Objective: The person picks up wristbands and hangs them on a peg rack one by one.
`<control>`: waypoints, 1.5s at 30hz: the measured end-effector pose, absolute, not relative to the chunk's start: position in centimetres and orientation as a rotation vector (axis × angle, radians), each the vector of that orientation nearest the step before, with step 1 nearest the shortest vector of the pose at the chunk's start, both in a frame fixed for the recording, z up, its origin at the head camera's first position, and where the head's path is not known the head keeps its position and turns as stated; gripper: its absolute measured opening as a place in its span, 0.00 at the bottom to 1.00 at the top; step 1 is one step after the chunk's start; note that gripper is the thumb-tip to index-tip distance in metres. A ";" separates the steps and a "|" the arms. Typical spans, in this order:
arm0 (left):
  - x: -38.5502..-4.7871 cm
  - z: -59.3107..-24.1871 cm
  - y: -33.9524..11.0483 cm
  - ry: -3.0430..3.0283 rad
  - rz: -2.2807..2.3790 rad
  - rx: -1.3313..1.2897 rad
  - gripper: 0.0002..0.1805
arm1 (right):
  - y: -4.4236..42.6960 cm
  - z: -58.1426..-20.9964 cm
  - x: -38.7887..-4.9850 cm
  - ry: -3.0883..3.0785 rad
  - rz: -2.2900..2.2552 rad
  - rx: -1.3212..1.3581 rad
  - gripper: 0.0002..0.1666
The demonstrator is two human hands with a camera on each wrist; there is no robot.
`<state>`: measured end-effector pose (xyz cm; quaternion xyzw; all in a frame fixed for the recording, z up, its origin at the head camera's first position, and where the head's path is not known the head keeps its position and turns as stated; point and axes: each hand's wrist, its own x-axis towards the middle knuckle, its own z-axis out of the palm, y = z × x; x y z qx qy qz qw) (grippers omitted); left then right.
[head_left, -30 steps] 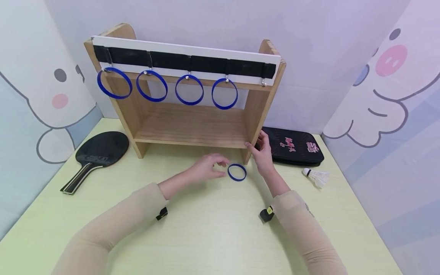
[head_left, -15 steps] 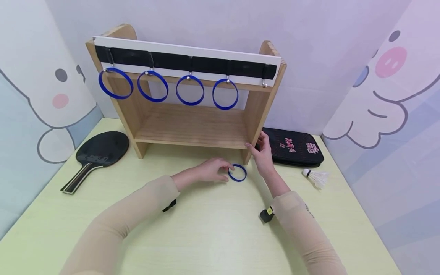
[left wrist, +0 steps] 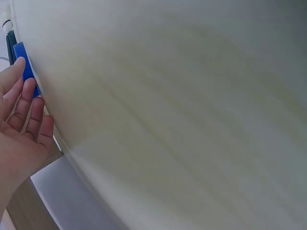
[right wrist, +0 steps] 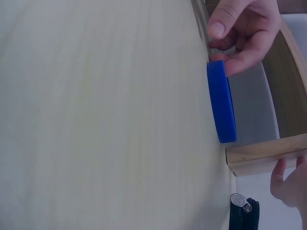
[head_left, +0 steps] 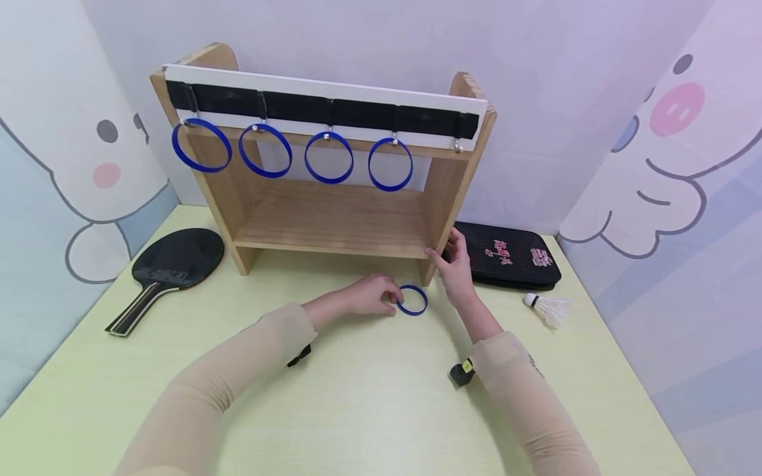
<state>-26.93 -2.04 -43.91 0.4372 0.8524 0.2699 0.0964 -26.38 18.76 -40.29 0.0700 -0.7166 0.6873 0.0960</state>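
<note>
A loose blue ring [head_left: 412, 300] lies on the table in front of the wooden shelf's right foot. My left hand [head_left: 372, 295] is at its left edge. In the right wrist view a fingertip of that hand touches the blue ring [right wrist: 221, 103], and the thumb stands apart from it. The left wrist view shows the left hand [left wrist: 24, 124] with loosely bent fingers beside the ring [left wrist: 26, 62]. My right hand [head_left: 456, 264] grips the right side panel of the wooden shelf [head_left: 333, 218], thumb on the front edge. Several blue rings [head_left: 329, 158] hang from hooks on the shelf's white board.
The rightmost hook [head_left: 458, 145] holds no ring. A table tennis bat [head_left: 178, 258] lies left of the shelf. To the right are a black zipped case [head_left: 512, 258] and a shuttlecock [head_left: 548, 307]. Printed walls [head_left: 649, 152] stand around the table.
My left hand has moved right to the loose ring, and its thumb and fingers have come closer together. The right hand keeps its place on the shelf.
</note>
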 end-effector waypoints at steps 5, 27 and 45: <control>-26.8 -44.0 -2.2 2.508 0.849 1.247 0.14 | 18.8 -40.3 -26.4 -2.126 2.032 0.201 0.36; -25.2 -42.5 -2.8 2.556 1.059 1.112 0.10 | 18.7 -40.3 -26.3 -2.118 2.035 0.201 0.36; -24.0 -39.5 -3.7 2.565 1.138 1.101 0.06 | 18.9 -41.1 -27.1 -2.080 2.056 0.187 0.36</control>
